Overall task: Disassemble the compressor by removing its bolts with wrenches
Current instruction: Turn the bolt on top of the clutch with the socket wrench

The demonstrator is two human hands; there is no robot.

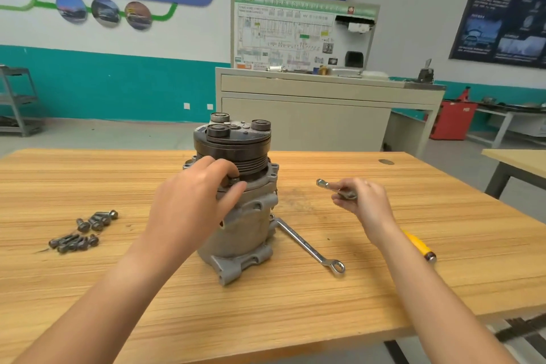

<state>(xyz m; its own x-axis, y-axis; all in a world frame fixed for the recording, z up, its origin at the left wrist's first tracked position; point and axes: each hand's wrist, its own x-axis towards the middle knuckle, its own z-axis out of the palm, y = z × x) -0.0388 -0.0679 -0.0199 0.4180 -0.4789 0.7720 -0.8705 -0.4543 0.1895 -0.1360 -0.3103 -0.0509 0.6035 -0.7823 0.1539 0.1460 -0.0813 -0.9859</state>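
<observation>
My left hand (192, 204) fingers pinch a bolt (233, 179) on the compressor (239, 216); my right hand (363, 201), at three o'clock, grips a wrench (323, 184).

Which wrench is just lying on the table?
The long ring wrench right of the compressor lies untouched. The other, smaller wrench is held in the right hand.

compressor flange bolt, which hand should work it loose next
Left, probably. The left hand already rests on the compressor with fingertips at the flange, while the right hand is off to the side, holding a small wrench.
</observation>
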